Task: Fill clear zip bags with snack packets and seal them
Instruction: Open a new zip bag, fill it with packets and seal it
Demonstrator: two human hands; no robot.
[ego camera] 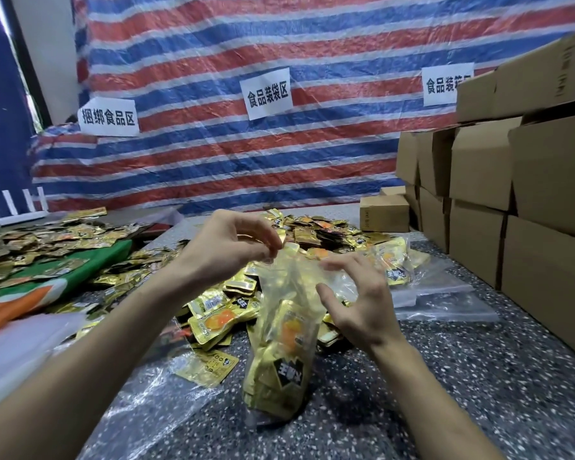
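Head view: left hand [233, 242] pinches crinkly clear bag [291, 287] holding foil packets [276, 373]

Before you, the striped tarpaulin [213, 61] runs red, blue and white; gold foil snack packets [213, 313] bear orange and black prints; your bench [462, 376] is speckled dark grey; cardboard boxes [545, 180] are plain brown.

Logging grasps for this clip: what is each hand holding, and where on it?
Left hand pinches the clear zip bag at its top edge. Right hand is beside the mouth; grip unclear.
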